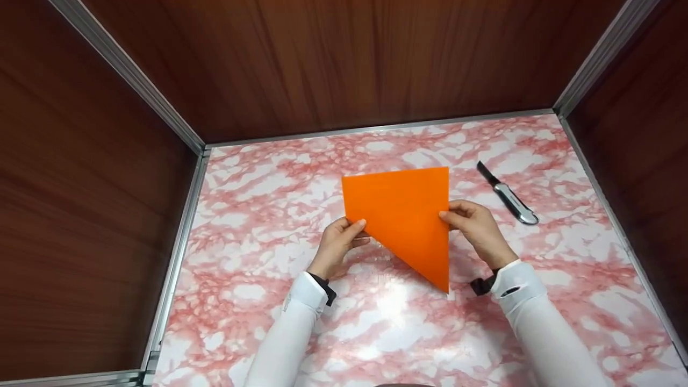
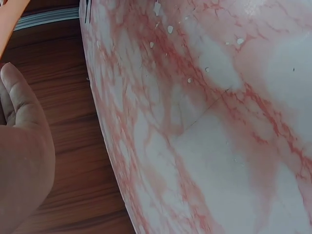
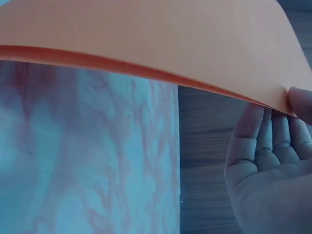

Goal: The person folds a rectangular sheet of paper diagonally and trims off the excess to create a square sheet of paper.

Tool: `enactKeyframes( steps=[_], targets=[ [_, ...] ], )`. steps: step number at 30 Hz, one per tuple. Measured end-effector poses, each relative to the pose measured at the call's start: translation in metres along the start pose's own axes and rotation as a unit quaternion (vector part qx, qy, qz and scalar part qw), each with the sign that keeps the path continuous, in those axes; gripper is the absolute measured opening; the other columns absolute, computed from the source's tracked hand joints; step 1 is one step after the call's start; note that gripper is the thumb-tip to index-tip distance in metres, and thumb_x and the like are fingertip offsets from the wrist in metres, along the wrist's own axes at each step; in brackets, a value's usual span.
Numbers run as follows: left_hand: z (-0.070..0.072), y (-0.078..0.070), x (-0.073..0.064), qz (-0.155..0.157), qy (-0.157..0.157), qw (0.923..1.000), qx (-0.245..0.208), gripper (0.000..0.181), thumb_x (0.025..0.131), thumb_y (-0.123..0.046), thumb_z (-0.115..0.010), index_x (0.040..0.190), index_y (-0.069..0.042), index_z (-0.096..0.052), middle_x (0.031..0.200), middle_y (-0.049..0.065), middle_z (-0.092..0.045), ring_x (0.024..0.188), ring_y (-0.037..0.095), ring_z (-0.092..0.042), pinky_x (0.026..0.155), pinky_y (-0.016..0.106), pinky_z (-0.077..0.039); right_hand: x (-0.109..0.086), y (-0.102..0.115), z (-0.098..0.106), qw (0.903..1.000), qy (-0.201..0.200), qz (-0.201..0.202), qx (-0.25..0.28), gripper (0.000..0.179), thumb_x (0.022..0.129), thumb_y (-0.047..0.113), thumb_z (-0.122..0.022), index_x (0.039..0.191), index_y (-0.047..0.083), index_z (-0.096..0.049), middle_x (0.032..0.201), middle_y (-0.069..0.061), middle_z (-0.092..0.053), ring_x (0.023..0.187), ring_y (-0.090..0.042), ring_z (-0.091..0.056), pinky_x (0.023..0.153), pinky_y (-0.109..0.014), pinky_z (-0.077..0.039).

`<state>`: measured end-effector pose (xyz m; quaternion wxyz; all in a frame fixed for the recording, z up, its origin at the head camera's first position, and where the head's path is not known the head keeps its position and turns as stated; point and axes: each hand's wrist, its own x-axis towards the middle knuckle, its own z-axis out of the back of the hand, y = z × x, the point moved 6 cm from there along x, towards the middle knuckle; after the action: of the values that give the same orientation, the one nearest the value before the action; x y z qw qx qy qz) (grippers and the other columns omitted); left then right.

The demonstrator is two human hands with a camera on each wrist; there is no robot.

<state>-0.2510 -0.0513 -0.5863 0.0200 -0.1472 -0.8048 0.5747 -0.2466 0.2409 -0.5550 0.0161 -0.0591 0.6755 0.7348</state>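
Observation:
A sheet of orange paper (image 1: pixel 403 215), folded along a slanting lower-left edge, is held up over the table in the head view. My left hand (image 1: pixel 338 242) pinches it at the left corner where the slant begins, thumb on top. On the opposite side, my right hand (image 1: pixel 475 228) pinches the straight right edge between thumb and fingers. The right wrist view shows the paper (image 3: pixel 156 39) bowed, with a narrow gap between its layers along the near edge. Only a sliver of the paper (image 2: pixel 12 19) enters the left wrist view, beside the left hand (image 2: pixel 24 141).
A utility knife (image 1: pixel 508 193) with its dark blade out lies right of the paper, beyond the right hand. The red-and-white marbled table (image 1: pixel 258 231) is bounded by brown wood-grain panels (image 1: pixel 333 64) in metal frames at the back and both sides.

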Motion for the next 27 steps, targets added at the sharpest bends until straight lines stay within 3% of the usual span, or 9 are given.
enactKeyframes(
  steps=[5, 11, 17, 22, 27],
  targets=[
    [-0.004, -0.003, -0.004, 0.003, 0.01, 0.9999, 0.004, 0.027, 0.094, -0.02, -0.067, 0.107, 0.003, -0.063, 0.098, 0.016, -0.068, 0.091, 0.029, -0.066, 0.088, 0.051, -0.05, -0.004, 0.004, 0.002, 0.9998, 0.018, 0.001, -0.001, 0.038, 0.087, 0.025, -0.075, 0.111, -0.003, -0.065, 0.096, -0.011, -0.07, 0.081, -0.022, -0.061, 0.076, -0.037, -0.05],
    [-0.007, -0.003, -0.008, 0.008, 0.019, 0.9998, 0.002, 0.029, 0.094, -0.021, -0.067, 0.108, 0.003, -0.063, 0.098, 0.017, -0.068, 0.093, 0.036, -0.065, 0.085, 0.046, -0.053, -0.008, 0.001, -0.001, 0.9981, 0.058, -0.018, -0.004, 0.041, 0.086, 0.027, -0.076, 0.114, 0.0, -0.065, 0.103, -0.013, -0.069, 0.086, -0.024, -0.059, 0.078, -0.035, -0.048],
    [-0.006, -0.003, -0.009, 0.016, 0.032, 0.9994, -0.001, 0.03, 0.094, -0.023, -0.067, 0.108, 0.004, -0.063, 0.1, 0.017, -0.068, 0.094, 0.036, -0.066, 0.087, 0.049, -0.051, -0.009, 0.0, 0.001, 0.9979, 0.061, -0.02, 0.001, 0.04, 0.085, 0.026, -0.076, 0.113, -0.002, -0.065, 0.096, -0.013, -0.068, 0.084, -0.024, -0.058, 0.078, -0.035, -0.048],
    [-0.005, -0.004, -0.011, 0.037, 0.065, 0.9971, 0.013, 0.034, 0.096, -0.029, -0.063, 0.109, 0.003, -0.064, 0.102, 0.019, -0.069, 0.093, 0.031, -0.068, 0.091, 0.053, -0.047, -0.009, 0.001, 0.004, 0.9979, 0.058, -0.018, -0.023, 0.04, 0.086, 0.028, -0.075, 0.112, 0.0, -0.065, 0.095, -0.012, -0.066, 0.085, -0.025, -0.057, 0.08, -0.037, -0.048],
    [-0.002, -0.009, -0.013, 0.032, 0.102, 0.9927, 0.057, 0.037, 0.097, -0.03, -0.06, 0.11, 0.003, -0.068, 0.102, 0.021, -0.07, 0.096, 0.034, -0.067, 0.092, 0.054, -0.046, -0.011, 0.001, 0.006, 0.9971, 0.059, -0.018, -0.043, 0.041, 0.087, 0.03, -0.074, 0.115, 0.001, -0.065, 0.101, -0.015, -0.066, 0.089, -0.027, -0.059, 0.082, -0.036, -0.049]
  ],
)
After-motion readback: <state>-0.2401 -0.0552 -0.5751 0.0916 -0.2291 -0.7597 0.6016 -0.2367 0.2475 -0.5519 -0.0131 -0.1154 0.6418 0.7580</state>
